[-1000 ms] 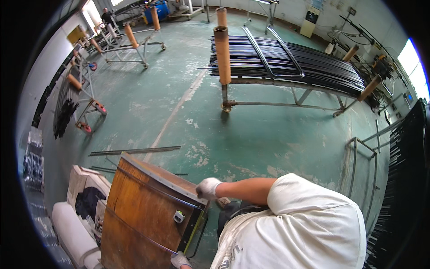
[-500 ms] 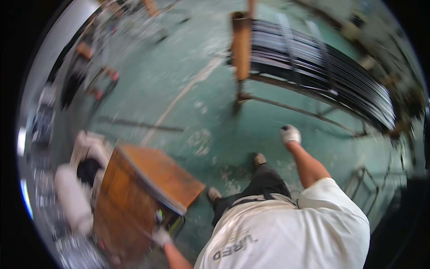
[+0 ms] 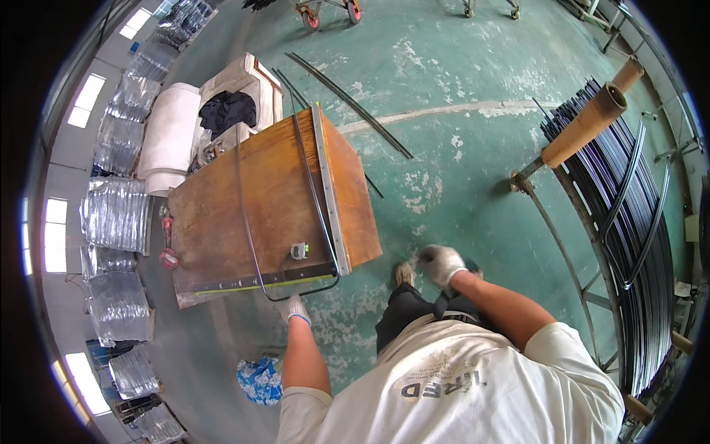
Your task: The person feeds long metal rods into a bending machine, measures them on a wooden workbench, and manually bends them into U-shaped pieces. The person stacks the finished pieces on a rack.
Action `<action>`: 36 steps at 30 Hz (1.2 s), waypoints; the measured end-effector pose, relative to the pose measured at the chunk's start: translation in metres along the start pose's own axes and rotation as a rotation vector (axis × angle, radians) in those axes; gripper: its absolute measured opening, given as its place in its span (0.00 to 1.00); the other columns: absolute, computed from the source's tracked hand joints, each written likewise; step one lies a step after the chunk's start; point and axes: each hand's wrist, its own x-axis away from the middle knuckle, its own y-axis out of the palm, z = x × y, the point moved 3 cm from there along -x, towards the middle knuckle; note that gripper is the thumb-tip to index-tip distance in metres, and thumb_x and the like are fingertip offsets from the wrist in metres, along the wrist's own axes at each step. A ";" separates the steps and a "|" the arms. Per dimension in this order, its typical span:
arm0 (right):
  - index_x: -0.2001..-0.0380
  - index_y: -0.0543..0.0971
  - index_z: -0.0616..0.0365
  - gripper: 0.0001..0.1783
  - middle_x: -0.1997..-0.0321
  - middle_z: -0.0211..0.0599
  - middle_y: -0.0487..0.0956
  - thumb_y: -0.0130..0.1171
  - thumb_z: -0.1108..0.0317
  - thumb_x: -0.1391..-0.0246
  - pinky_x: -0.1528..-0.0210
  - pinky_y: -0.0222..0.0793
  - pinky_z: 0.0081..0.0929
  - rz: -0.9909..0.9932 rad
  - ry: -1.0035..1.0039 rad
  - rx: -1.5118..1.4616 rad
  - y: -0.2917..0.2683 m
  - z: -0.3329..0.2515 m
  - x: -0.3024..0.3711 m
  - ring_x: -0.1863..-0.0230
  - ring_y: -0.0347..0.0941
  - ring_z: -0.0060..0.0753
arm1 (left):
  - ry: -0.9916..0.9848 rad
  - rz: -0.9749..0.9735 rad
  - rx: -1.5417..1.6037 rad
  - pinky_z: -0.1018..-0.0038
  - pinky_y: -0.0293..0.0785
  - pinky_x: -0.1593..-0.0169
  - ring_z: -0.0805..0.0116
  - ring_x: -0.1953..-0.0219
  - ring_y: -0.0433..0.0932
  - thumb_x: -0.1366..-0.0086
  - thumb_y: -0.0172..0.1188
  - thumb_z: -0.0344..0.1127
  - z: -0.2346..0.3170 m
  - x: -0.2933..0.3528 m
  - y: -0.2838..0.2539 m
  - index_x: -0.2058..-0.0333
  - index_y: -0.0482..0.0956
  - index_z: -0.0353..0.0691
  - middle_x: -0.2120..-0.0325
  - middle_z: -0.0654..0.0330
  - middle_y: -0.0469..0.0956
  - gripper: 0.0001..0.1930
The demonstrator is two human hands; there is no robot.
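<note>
My left hand (image 3: 295, 306), in a white glove, is closed on the near bend of a U-shaped dark metal rod (image 3: 254, 259). The rod's two long legs run away from me over a brown wooden workbench (image 3: 214, 222). On the bench top, between the legs, sits a small white-and-green tape measure (image 3: 299, 251). My right hand (image 3: 441, 264), also gloved, hangs in front of my waist, apart from the bench. Its fingers are bent and slightly smeared, with dark tips; whether anything small is in them does not show.
On the right a rack (image 3: 578, 285) carries a thick stack of dark rods (image 3: 629, 222), with padded posts (image 3: 584, 126) at its end. Loose bars (image 3: 347, 100) lie on the green floor. A red power tool (image 3: 168, 244) sits at the bench's left edge, near a white roll (image 3: 170, 137).
The view has swung right, bringing the bench nearer the middle. My left hand is now at the rod's bend by the bench edge; my right hand has come closer to my waist.
</note>
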 end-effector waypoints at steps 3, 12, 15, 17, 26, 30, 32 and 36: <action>0.47 0.91 0.50 0.20 0.53 0.48 0.93 0.72 0.54 0.37 0.41 0.84 0.47 -0.132 -0.047 0.035 0.025 -0.091 -0.021 0.47 0.90 0.55 | -0.256 -0.197 0.356 0.44 0.86 0.53 0.44 0.63 0.87 0.21 0.62 0.46 -0.003 -0.028 0.020 0.48 0.85 0.36 0.59 0.44 0.86 0.18; 0.45 0.91 0.57 0.35 0.44 0.57 0.91 0.69 0.34 0.33 0.35 0.82 0.50 -0.333 0.204 0.088 0.120 -0.215 -0.069 0.40 0.88 0.60 | -0.174 -0.568 0.732 0.52 0.87 0.45 0.52 0.57 0.85 0.21 0.58 0.29 0.016 -0.026 0.023 0.51 0.81 0.35 0.57 0.50 0.85 0.06; 0.42 0.90 0.56 0.33 0.44 0.52 0.92 0.69 0.38 0.34 0.36 0.83 0.47 -0.253 0.194 -0.040 0.123 -0.208 -0.065 0.40 0.89 0.57 | -0.046 -0.598 0.702 0.57 0.84 0.45 0.56 0.56 0.85 0.21 0.61 0.30 0.058 0.045 -0.010 0.49 0.82 0.36 0.57 0.55 0.85 0.08; 0.42 0.90 0.55 0.30 0.45 0.50 0.92 0.70 0.44 0.35 0.37 0.83 0.46 -0.089 0.169 -0.225 0.117 -0.221 -0.058 0.41 0.89 0.54 | 0.018 -0.600 0.720 0.58 0.83 0.46 0.57 0.55 0.84 0.21 0.61 0.30 0.052 0.062 -0.023 0.49 0.82 0.37 0.57 0.56 0.84 0.07; 0.43 0.87 0.56 0.25 0.54 0.51 0.90 0.58 0.45 0.20 0.49 0.81 0.50 0.407 0.289 -0.750 0.019 -0.175 -0.036 0.55 0.87 0.56 | 0.252 -0.957 0.571 0.61 0.79 0.43 0.58 0.49 0.84 0.21 0.66 0.37 0.049 0.110 0.037 0.48 0.83 0.48 0.51 0.57 0.86 0.07; 0.48 0.86 0.57 0.23 0.54 0.58 0.89 0.61 0.46 0.21 0.48 0.80 0.52 0.705 0.129 -0.780 -0.080 -0.081 0.047 0.51 0.86 0.63 | 0.330 -1.231 0.489 0.60 0.81 0.46 0.57 0.53 0.85 0.21 0.67 0.37 0.045 0.163 0.081 0.49 0.83 0.47 0.52 0.56 0.87 0.07; 0.50 0.86 0.57 0.20 0.61 0.55 0.86 0.63 0.50 0.21 0.54 0.80 0.48 0.870 0.057 -0.803 -0.131 -0.018 0.097 0.61 0.81 0.53 | -0.172 -1.339 0.375 0.51 0.82 0.34 0.45 0.34 0.84 0.18 0.58 0.48 0.034 0.195 0.091 0.32 0.83 0.39 0.35 0.45 0.85 0.25; 0.54 0.86 0.58 0.13 0.71 0.45 0.77 0.68 0.58 0.22 0.62 0.76 0.38 1.274 0.035 -0.659 -0.228 0.124 0.245 0.69 0.67 0.32 | 0.425 -1.389 0.280 0.46 0.70 0.29 0.48 0.34 0.75 0.21 0.65 0.42 0.079 0.401 0.105 0.37 0.81 0.46 0.41 0.47 0.83 0.18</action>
